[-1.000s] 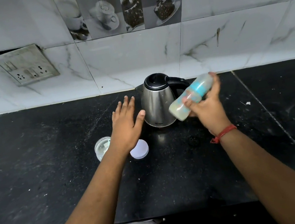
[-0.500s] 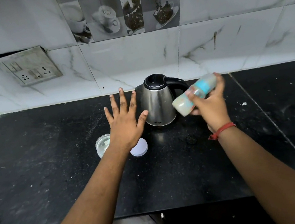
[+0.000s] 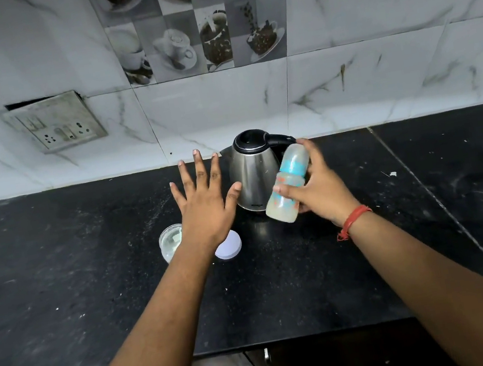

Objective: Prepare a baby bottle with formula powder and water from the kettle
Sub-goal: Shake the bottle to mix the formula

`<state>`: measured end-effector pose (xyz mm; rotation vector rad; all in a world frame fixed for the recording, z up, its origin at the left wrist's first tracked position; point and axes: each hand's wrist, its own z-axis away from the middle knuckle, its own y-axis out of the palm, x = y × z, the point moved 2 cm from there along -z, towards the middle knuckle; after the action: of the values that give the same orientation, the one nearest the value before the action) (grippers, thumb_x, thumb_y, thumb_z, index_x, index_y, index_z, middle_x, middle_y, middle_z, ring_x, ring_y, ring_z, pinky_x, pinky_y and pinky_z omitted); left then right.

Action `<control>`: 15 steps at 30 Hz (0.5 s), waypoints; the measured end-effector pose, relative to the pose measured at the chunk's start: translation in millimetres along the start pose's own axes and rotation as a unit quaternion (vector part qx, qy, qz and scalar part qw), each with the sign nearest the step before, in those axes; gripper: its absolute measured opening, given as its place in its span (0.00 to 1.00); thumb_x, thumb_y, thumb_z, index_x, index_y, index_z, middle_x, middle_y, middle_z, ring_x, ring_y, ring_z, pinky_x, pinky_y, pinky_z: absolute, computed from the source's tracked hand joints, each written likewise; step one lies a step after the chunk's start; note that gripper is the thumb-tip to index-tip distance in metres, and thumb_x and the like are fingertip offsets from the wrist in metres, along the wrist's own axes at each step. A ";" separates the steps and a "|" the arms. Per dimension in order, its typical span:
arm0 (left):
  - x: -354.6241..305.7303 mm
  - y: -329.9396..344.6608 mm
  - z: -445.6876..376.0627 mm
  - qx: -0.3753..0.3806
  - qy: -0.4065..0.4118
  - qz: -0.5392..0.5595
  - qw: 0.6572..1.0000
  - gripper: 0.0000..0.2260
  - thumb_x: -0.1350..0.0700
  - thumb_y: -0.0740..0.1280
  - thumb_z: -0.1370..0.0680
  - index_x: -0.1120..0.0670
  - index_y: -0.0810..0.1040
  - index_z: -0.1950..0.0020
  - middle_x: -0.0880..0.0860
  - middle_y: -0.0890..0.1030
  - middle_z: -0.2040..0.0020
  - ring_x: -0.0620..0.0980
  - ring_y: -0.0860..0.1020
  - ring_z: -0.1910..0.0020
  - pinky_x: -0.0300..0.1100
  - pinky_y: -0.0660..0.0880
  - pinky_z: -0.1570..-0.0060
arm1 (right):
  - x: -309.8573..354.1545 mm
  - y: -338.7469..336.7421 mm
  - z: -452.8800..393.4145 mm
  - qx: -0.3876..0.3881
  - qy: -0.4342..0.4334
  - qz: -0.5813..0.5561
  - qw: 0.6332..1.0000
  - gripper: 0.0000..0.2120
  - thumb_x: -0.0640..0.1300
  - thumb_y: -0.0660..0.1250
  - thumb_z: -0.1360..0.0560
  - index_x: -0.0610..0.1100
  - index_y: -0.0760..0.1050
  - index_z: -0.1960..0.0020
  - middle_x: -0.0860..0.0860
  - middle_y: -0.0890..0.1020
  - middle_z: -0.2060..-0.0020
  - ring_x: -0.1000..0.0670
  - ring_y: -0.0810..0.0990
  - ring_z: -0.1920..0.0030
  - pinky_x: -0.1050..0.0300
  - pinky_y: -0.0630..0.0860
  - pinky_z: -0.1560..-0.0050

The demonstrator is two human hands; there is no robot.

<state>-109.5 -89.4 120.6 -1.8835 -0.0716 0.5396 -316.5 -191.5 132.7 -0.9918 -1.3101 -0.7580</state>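
My right hand (image 3: 321, 188) grips the baby bottle (image 3: 288, 186), which has a blue collar and cap and holds milky liquid. The bottle is tilted in the air, its base toward me, just right of the steel kettle (image 3: 253, 174). The kettle stands on the black counter (image 3: 89, 272) with its black lid down. My left hand (image 3: 205, 201) hovers left of the kettle, fingers spread and straight, holding nothing. Under my left wrist stands a small clear formula jar (image 3: 170, 241), and its white lid (image 3: 228, 245) lies beside it.
A marble-tiled wall rises behind the counter, with a switch and socket plate (image 3: 58, 125) at the left. The counter's front edge runs just above cabinet handles (image 3: 265, 354) at the bottom. A small white scrap (image 3: 392, 173) lies to the right.
The bottle in my right hand has swung to a steeper tilt, consistent with shaking. My left hand has spread its fingers wider and lifted slightly. The camera has tipped so more wall shows.
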 end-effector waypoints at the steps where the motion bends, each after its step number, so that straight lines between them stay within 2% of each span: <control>1: -1.0 -1.7 0.2 -0.001 -0.002 0.000 1.000 0.37 0.30 0.40 0.21 0.45 0.44 0.15 0.51 0.36 0.15 0.60 0.34 0.17 0.70 0.40 0.22 | 2.4 -3.3 0.1 -0.012 -0.004 -0.007 1.000 0.42 0.45 0.80 0.30 0.67 0.58 0.28 0.56 0.80 0.47 0.51 0.86 0.52 0.47 0.85 0.65; 3: -2.9 -4.3 1.4 -0.001 -0.004 0.001 1.000 0.37 0.31 0.40 0.21 0.45 0.43 0.15 0.51 0.36 0.15 0.60 0.34 0.17 0.69 0.40 0.22 | 9.8 -14.7 -3.5 -0.125 -0.014 -0.089 0.988 0.40 0.44 0.78 0.28 0.63 0.58 0.27 0.57 0.82 0.51 0.50 0.86 0.52 0.47 0.84 0.66; 4: -3.6 -5.1 1.9 0.000 -0.004 0.001 1.000 0.36 0.31 0.41 0.21 0.45 0.43 0.15 0.51 0.35 0.15 0.60 0.34 0.17 0.69 0.40 0.22 | 11.5 -19.3 -5.0 -0.183 -0.022 -0.135 0.974 0.40 0.44 0.77 0.27 0.60 0.57 0.26 0.56 0.82 0.50 0.50 0.86 0.51 0.48 0.84 0.67; 5: -4.1 -5.9 2.6 0.000 -0.005 -0.001 1.000 0.37 0.30 0.40 0.21 0.45 0.42 0.15 0.51 0.35 0.15 0.60 0.34 0.17 0.69 0.39 0.22 | 11.6 -21.4 -5.2 -0.211 -0.029 -0.155 0.965 0.40 0.44 0.77 0.27 0.59 0.55 0.25 0.55 0.81 0.48 0.49 0.86 0.51 0.49 0.84 0.67; 6: -4.4 -6.6 3.0 0.001 -0.005 -0.003 1.000 0.37 0.30 0.40 0.21 0.45 0.42 0.15 0.51 0.35 0.15 0.60 0.34 0.17 0.69 0.39 0.21 | 12.9 -19.5 -3.3 -0.200 -0.034 -0.141 0.969 0.41 0.44 0.77 0.27 0.59 0.55 0.25 0.53 0.81 0.47 0.48 0.86 0.50 0.51 0.83 0.68; 8: -4.7 -6.7 3.2 -0.001 -0.004 -0.006 1.000 0.36 0.30 0.40 0.21 0.44 0.42 0.15 0.51 0.35 0.15 0.60 0.34 0.17 0.69 0.40 0.21 | 11.3 -8.8 1.2 -0.078 -0.030 -0.042 0.996 0.42 0.44 0.78 0.29 0.66 0.57 0.27 0.51 0.80 0.44 0.47 0.85 0.50 0.51 0.83 0.67; 9: -4.3 -6.6 2.9 -0.003 -0.004 -0.008 1.000 0.36 0.30 0.40 0.20 0.45 0.42 0.15 0.51 0.35 0.15 0.60 0.34 0.17 0.69 0.40 0.21 | 8.4 -6.1 2.9 -0.025 -0.026 -0.014 0.999 0.42 0.45 0.79 0.30 0.70 0.58 0.30 0.51 0.80 0.43 0.47 0.85 0.49 0.48 0.84 0.66; 10: -3.6 -6.5 2.4 -0.004 -0.003 -0.010 1.000 0.36 0.30 0.40 0.20 0.45 0.42 0.15 0.51 0.35 0.15 0.60 0.34 0.17 0.69 0.40 0.21 | 8.5 -7.7 3.4 -0.018 -0.026 -0.021 0.999 0.42 0.46 0.80 0.31 0.72 0.59 0.31 0.51 0.79 0.43 0.47 0.85 0.49 0.45 0.85 0.64; 11: -2.7 -6.5 2.0 -0.004 -0.003 -0.011 1.000 0.36 0.30 0.40 0.20 0.45 0.42 0.15 0.51 0.35 0.15 0.60 0.33 0.17 0.69 0.39 0.21 | 10.3 -11.6 2.1 -0.051 -0.026 -0.063 0.996 0.41 0.47 0.79 0.31 0.71 0.59 0.31 0.52 0.79 0.43 0.48 0.86 0.50 0.43 0.85 0.64; 13: -1.7 -5.8 1.9 -0.003 -0.003 -0.012 1.000 0.37 0.30 0.38 0.21 0.44 0.41 0.15 0.50 0.35 0.15 0.60 0.33 0.17 0.69 0.39 0.21 | 12.5 -19.4 0.6 -0.168 -0.031 -0.158 0.973 0.40 0.48 0.78 0.29 0.65 0.57 0.28 0.54 0.79 0.46 0.50 0.87 0.52 0.46 0.85 0.65; 14: -1.4 -5.3 2.0 -0.003 -0.003 -0.014 1.000 0.37 0.29 0.38 0.21 0.44 0.41 0.15 0.50 0.35 0.15 0.60 0.33 0.17 0.69 0.40 0.21 | 11.1 -19.7 1.0 -0.202 -0.036 -0.168 0.964 0.40 0.47 0.77 0.28 0.62 0.56 0.26 0.54 0.80 0.47 0.50 0.87 0.53 0.49 0.84 0.66; 15: -1.2 -5.1 1.9 -0.004 -0.002 -0.016 1.000 0.37 0.29 0.38 0.22 0.44 0.41 0.15 0.50 0.35 0.15 0.60 0.34 0.17 0.69 0.40 0.22 | 9.7 -16.1 3.2 -0.205 -0.040 -0.145 0.967 0.41 0.46 0.77 0.27 0.61 0.55 0.26 0.53 0.80 0.47 0.48 0.87 0.52 0.51 0.83 0.67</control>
<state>-110.3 -86.1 125.1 -1.8849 -0.1068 0.5214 -330.9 -194.5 144.8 -1.1777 -1.4186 -1.2607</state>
